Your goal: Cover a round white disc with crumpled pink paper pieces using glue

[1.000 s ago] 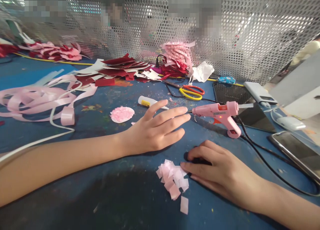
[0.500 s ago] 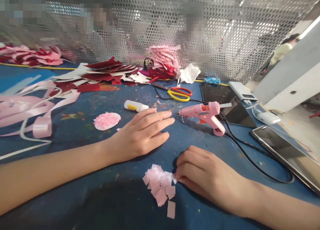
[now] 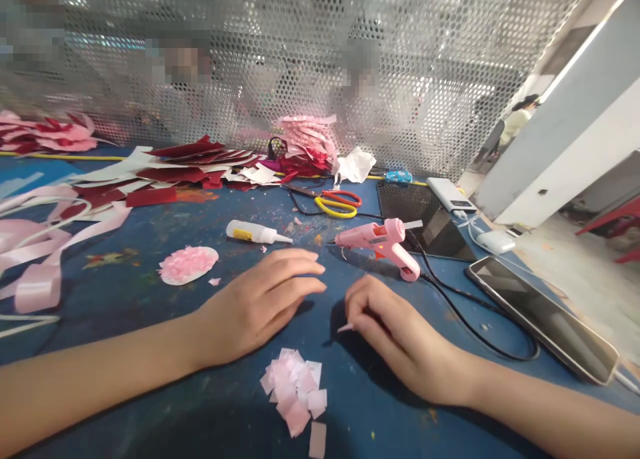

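The oval disc lies on the blue tabletop, beyond the left wrist and apart from both hands; most of its upper face is already covered with ruffled pink pieces, while a smooth white margin is bare along its right and lower edge. Judging by that margin, the covering looks well advanced but unfinished, and a loose heap of pink squares is unused between the forearms, with one single square lying just beside it. The right hand is curled, pinching a small pink piece between thumb and finger, its pointed end sticking out clear of the heap. The left hand has its fingers loosely extended over the table and seems to hold nothing, though its underside is hidden. The squares are thin, flat and slightly translucent, with straight-cut edges; whether they are paper or fabric cannot be told. Ahead of the hands, a pink plastic hot glue gun rests with its narrow nozzle towards a translucent squeeze bottle with a tapered tip. Glossy pale pink ribbon lies in broad loops at the far left, and behind are scissors with smooth red and yellow handles and a ragged stack of flat dark red and white sheets.
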The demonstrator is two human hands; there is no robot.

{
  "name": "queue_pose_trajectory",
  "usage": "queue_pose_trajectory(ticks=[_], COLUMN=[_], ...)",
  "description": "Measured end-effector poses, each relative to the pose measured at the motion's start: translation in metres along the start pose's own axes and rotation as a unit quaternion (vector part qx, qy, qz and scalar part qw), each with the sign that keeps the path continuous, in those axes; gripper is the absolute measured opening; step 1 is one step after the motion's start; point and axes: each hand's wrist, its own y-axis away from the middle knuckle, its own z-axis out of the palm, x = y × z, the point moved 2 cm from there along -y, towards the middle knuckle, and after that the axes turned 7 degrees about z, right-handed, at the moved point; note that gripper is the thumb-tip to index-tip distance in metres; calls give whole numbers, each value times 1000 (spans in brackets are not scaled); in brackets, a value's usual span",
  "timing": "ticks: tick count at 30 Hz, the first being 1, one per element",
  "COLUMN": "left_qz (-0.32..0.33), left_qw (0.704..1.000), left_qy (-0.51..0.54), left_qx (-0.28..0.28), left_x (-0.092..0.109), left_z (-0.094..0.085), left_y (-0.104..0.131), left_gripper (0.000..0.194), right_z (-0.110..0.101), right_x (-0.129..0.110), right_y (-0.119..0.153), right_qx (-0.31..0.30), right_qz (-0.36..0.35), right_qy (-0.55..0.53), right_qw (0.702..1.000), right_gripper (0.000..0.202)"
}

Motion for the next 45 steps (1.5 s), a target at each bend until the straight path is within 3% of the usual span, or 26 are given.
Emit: queue_pose_trajectory(ticks=[3,6,8,10,14,18,20,21,23,25,26,28,30,33,36,42,45], left_qz=[-156,-286,-322,-326,-309,-320,-327,-330,-338,-348,-354,-363,-366,-364,-361,-350,-356], left_qw=[971,881,832,812,813,809,801,797,793,795,797,800,804,811,819,828,825], left_qy=[183,376,450,477,481,481,490,494,495,485,479,468,460,450,438,432,430], left_qx=[-18,21,52,82,112,109,106,107,109,106,102,92,88,88,87,75,87], left_x=[11,20,22,22,17,16,16,16,16,14,14,12,12,13,16,15,11], left_z=[8,19,26,31,34,34,35,35,34,35,35,35,36,37,35,36,37], left_y=[-3,-10,-17,-25,-36,-35,-33,-32,-31,-31,-31,-31,-31,-31,-31,-32,-32], left_gripper=[28,37,37,33,25,20,21,23,26,29,30,32,34,36,39,41,42], right_z=[-4,-4,-3,-2,0,3,0,-3,-14,-25,-29,-35,-37,-32,-30,-38,-39], right_x=[11,20,23,23,21,15,12,11,10,14,18,27,35,44,47,35,29], right_y=[-3,-6,-7,-8,-8,-4,-1,1,5,6,5,1,-5,-12,-14,-8,-5], right_qx=[36,39,45,50,56,69,117,169,305,429,472,517,497,386,325,452,458], right_qz=[88,138,148,153,159,147,107,73,-12,-74,-81,-33,37,109,132,50,32], right_qy=[-135,-239,-270,-285,-265,-154,-84,-45,32,83,93,117,143,151,144,107,106], right_qw=[986,960,950,945,949,975,984,982,952,897,873,848,855,904,925,884,882], right_gripper=[18,22,24,25,23,16,12,10,9,9,11,20,29,41,34,19,13])
